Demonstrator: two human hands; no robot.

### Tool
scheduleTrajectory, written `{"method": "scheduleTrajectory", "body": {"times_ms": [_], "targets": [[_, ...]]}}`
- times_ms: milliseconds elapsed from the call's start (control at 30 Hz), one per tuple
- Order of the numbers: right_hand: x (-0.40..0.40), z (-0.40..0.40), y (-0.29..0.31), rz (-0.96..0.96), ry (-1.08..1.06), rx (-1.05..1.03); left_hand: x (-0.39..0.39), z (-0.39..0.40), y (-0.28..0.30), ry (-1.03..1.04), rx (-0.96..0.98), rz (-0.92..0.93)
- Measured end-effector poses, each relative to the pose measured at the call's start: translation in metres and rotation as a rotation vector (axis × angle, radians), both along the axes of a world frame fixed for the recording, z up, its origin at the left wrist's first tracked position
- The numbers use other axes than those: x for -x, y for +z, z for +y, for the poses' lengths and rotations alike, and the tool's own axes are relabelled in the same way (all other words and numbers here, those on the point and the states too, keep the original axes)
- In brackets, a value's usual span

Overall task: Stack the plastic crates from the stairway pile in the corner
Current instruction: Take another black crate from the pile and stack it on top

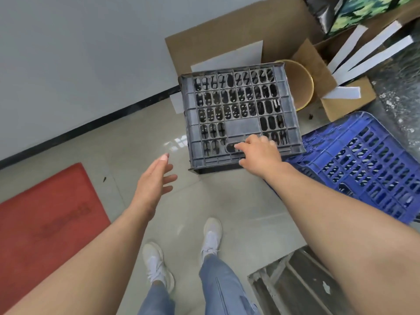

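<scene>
The right hand [259, 153] lay on the near side of the black crate [241, 114], its fingers curled into the handle slot by the rim, gripping it. The left hand [156, 180] hung in the air just short of the crate's near left corner, fingers spread and relaxed, touching nothing. The black crate sat bottom up under the right hand, its slotted base facing the camera, with its near edge over the tiled floor [141, 137]. Just to the right of the right forearm lay a blue crate [363, 164], tilted, its near left corner touching or tucked under the black one; which, I cannot tell. Beyond the black crate stood flat cardboard [227, 35] against the wall and a round gold-rimmed basin [300, 83]. Left of the left forearm lay a red mat [45, 214]. Below both arms were the person's white shoes [211, 235].
</scene>
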State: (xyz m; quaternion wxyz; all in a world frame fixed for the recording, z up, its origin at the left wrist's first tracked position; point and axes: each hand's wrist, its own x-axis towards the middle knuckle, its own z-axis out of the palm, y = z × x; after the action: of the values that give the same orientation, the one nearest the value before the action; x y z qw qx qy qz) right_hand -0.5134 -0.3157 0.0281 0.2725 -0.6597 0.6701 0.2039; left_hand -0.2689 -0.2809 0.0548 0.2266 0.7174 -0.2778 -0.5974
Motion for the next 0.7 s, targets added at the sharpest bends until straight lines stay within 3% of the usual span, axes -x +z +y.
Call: {"method": "scheduleTrajectory", "body": {"times_ms": [200, 400, 700], "targets": [[-0.002, -0.006, -0.029, -0.006, 0.114, -0.146, -0.040, 0.015, -0.019, 0.069, -0.025, -0.048], [-0.034, -0.006, -0.029, -0.122, 0.031, -0.181, -0.076, 0.024, -0.024, 0.114, -0.028, -0.058], [-0.157, 0.011, -0.022, -0.173, -0.166, -0.113, -0.159, 0.025, -0.020, 0.127, 0.000, -0.033]]}}
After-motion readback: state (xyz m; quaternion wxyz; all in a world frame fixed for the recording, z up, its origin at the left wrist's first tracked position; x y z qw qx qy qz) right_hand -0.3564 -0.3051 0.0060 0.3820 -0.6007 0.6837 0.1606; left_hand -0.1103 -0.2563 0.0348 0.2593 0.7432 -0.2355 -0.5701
